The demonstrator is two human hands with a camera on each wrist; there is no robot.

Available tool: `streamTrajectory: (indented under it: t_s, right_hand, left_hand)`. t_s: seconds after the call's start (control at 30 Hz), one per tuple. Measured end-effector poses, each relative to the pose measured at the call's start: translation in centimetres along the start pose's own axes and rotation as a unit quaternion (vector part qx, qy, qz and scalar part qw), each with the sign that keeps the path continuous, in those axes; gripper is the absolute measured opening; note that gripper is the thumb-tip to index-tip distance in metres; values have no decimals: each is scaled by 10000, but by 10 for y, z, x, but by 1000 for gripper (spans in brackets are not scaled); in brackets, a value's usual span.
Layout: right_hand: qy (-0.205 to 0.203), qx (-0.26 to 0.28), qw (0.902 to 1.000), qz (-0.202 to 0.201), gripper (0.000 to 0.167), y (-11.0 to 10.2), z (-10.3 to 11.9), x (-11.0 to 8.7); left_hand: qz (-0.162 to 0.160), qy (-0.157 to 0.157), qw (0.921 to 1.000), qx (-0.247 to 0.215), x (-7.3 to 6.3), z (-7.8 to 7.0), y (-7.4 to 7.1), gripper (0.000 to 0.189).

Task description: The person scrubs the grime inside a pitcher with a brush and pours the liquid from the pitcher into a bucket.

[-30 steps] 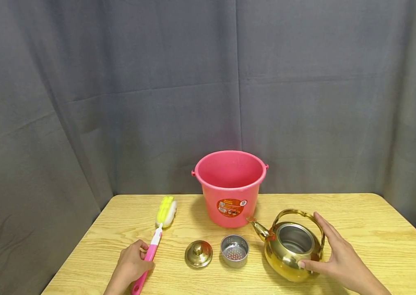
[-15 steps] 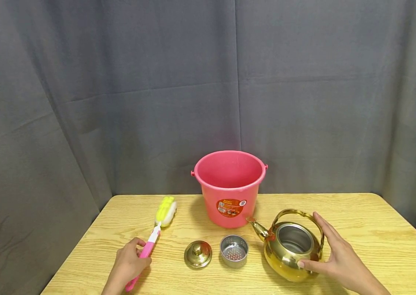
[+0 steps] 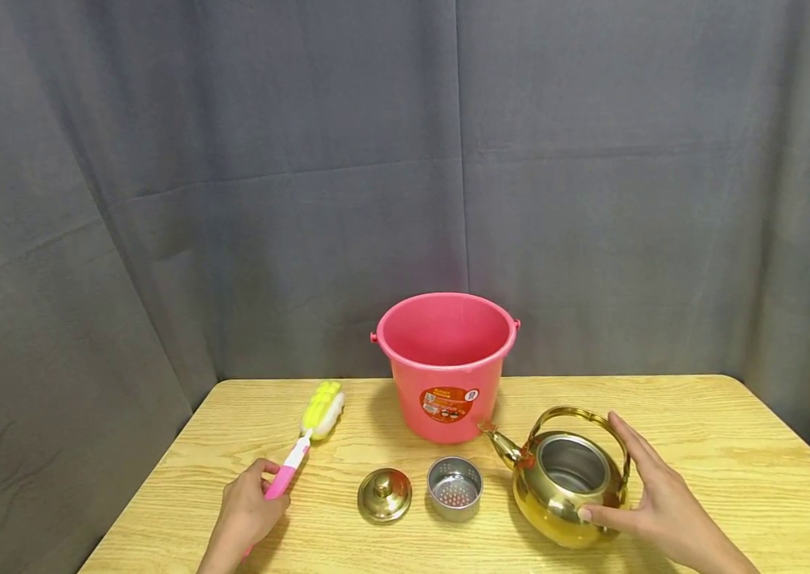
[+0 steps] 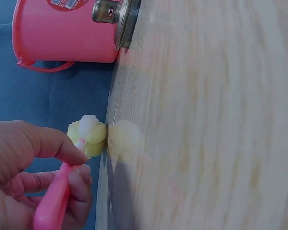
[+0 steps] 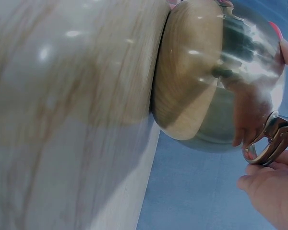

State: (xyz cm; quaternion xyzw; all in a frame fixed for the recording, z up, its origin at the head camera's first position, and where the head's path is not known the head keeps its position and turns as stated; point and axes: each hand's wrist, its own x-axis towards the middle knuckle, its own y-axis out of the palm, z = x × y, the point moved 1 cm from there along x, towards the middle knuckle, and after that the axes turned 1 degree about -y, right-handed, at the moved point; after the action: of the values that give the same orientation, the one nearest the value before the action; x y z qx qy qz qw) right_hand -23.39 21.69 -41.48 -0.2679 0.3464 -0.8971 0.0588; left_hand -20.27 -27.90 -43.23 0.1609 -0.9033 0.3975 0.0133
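My left hand point(image 3: 247, 506) holds the pink handle of a cleaning brush point(image 3: 283, 481) at the table's left. The brush's yellow-and-white sponge head point(image 4: 89, 134) points away from me; in the left wrist view, thumb and fingers pinch the handle. On the right, a shiny gold kettle point(image 3: 556, 506) stands without its lid, its spout toward the bucket. My right hand point(image 3: 663, 502) holds it from the right, thumb on the body, fingers at the arched handle point(image 5: 278, 143). Between the hands lie a gold lid point(image 3: 385, 496) and a perforated steel strainer cup point(image 3: 455, 488).
A pink bucket point(image 3: 448, 399) with a red label stands at the back middle of the wooden table point(image 3: 721, 446). Behind the table hangs a grey curtain point(image 3: 333, 199). The kettle's spout tip reaches close in front of the bucket.
My left hand has shifted slightly left with the brush handle, and more of the handle's lower end is hidden under the hand. The right hand and kettle keep their place.
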Motion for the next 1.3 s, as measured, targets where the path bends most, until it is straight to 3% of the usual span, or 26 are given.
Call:
streamTrajectory:
  t_s: [0.43, 0.7, 1.3]
  right_hand:
    - [-131, -95, 9998, -146, 118, 0, -2, -1]
    - [-126, -106, 9998, -132, 117, -1, -2, -1]
    - [-60, -29, 10000, -17, 119, -1, 0, 0]
  left_hand:
    - [-335, 15, 9994, -12, 1, 0, -2, 32]
    - [-407, 262, 9987, 131, 5, -4, -7, 32]
    - [-571, 418, 9972, 227, 8, -13, -30, 35]
